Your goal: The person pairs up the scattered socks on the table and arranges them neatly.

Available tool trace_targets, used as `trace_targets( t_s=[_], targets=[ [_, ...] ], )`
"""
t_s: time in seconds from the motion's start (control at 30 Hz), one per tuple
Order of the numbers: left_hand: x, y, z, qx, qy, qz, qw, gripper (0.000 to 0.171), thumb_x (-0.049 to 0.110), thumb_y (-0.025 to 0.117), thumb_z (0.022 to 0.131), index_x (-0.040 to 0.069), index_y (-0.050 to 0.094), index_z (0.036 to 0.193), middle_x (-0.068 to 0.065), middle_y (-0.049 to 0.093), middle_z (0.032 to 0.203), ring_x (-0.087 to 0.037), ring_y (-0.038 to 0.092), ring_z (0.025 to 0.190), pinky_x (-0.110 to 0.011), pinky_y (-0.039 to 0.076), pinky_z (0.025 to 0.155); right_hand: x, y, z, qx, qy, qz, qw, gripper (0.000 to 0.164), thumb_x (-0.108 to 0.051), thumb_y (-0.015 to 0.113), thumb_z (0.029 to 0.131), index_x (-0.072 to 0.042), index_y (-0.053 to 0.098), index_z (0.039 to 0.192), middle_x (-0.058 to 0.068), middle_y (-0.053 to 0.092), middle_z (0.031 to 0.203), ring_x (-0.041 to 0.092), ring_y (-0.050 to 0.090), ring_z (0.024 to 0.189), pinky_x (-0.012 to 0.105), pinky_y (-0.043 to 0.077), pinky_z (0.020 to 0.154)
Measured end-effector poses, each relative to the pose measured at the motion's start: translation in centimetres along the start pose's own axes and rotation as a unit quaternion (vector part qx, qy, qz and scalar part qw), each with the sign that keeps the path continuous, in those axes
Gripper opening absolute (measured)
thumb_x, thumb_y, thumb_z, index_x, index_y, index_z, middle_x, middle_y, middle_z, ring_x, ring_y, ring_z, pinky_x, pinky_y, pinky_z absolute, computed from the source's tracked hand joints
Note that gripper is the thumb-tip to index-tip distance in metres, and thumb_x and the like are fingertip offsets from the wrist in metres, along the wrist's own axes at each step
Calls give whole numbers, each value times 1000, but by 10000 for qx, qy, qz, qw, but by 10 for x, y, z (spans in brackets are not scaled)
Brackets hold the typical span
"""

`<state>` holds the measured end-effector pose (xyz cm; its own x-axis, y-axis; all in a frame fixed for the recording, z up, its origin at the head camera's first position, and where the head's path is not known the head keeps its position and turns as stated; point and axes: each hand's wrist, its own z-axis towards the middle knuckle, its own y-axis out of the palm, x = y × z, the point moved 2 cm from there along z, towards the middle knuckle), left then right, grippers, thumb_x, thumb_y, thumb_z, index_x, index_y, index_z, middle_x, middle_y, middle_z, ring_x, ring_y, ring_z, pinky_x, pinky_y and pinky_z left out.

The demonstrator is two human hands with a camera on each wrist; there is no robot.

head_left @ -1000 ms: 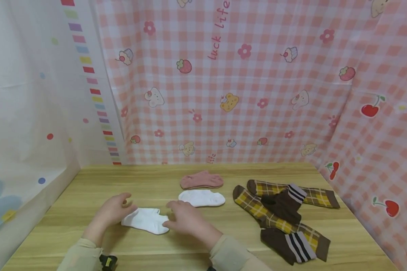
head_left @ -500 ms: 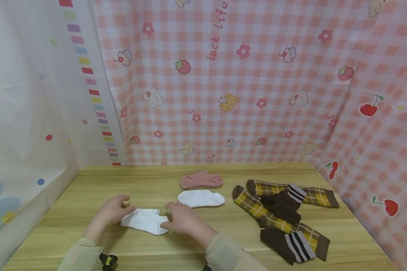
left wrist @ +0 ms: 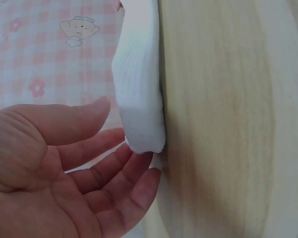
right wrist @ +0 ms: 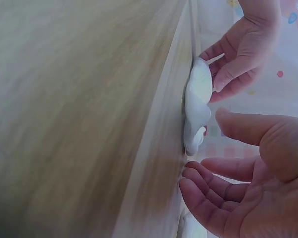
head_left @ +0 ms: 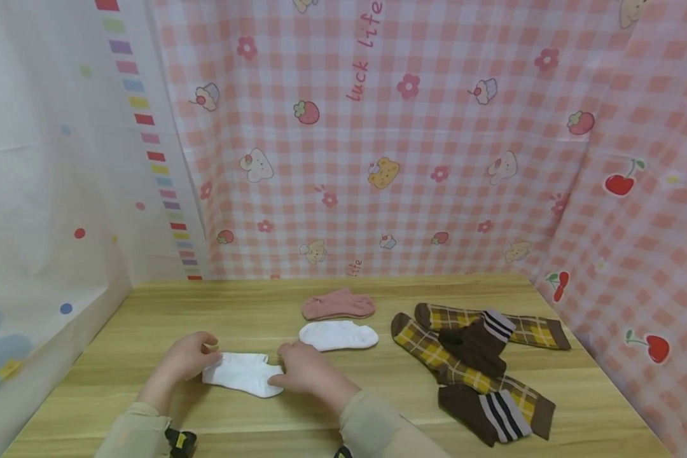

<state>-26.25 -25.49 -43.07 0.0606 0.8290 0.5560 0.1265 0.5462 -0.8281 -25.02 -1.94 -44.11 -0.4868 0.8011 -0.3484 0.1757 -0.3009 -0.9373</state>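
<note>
A white ankle sock (head_left: 240, 375) lies flat on the wooden table, between the two hands. My left hand (head_left: 186, 357) is at its left end; in the left wrist view, relaxed fingertips (left wrist: 145, 161) reach the sock's edge while the thumb stays apart. At the opposite end is my right hand (head_left: 309, 370), its thumb over or beside the sock's tip. The right wrist view has the fingers (right wrist: 203, 196) loosely bent and a gap between thumb and sock (right wrist: 197, 91). Neither hand grips it. Behind the right hand lies another white sock (head_left: 339, 335).
A pink sock (head_left: 339, 304) lies at the back of the table (head_left: 206, 305). On the right are yellow-brown plaid socks (head_left: 429, 340), overlapped by dark brown socks (head_left: 481, 346) with striped cuffs. Patterned cloth (head_left: 320, 159) hangs behind and along the sides.
My right hand has shifted slightly left along the near white sock. The left thumb has drawn back a little from it. The socks stay in place.
</note>
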Motion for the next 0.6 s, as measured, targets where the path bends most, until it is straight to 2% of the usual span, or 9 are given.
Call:
trace_targets(
  t_s=[0.13, 0.3, 0.43, 0.6],
  targets=[
    [0, 0, 0, 3, -57, -44, 10000, 36, 9, 69, 87, -14, 59, 113, -22, 65, 97, -33, 61, 89, -49, 53, 77, -2, 0, 1, -8, 42, -28, 10000, 33, -38, 77, 85, -9, 65, 95, 0, 57, 79, 16, 56, 75, 28, 48, 71],
    [-1, 1, 0, -18, -63, -54, 10000, 33, 7, 69, 86, -14, 60, 110, -21, 63, 96, -32, 60, 87, -48, 53, 75, -3, 0, 2, -59, 188, 5, 9998, 32, -38, 77, 85, -10, 64, 89, 0, 56, 78, 16, 54, 74, 28, 47, 69],
    [-1, 2, 1, 4, -61, -89, 9999, 28, 5, 69, 84, -12, 61, 105, -17, 63, 93, -30, 58, 85, -47, 52, 75, -3, 2, 4, -92, 284, -40, 9995, 31, -36, 80, 81, -10, 65, 87, -1, 57, 78, 15, 54, 75, 28, 47, 69],
    [-2, 3, 2, 50, -46, -75, 9999, 20, 1, 69, 83, -9, 63, 98, -12, 61, 88, -26, 55, 82, -44, 50, 73, -5, 4, 6, -208, 392, -133, 9989, 33, -34, 84, 78, -9, 69, 94, 1, 60, 82, 16, 55, 81, 28, 48, 74]
  ],
)
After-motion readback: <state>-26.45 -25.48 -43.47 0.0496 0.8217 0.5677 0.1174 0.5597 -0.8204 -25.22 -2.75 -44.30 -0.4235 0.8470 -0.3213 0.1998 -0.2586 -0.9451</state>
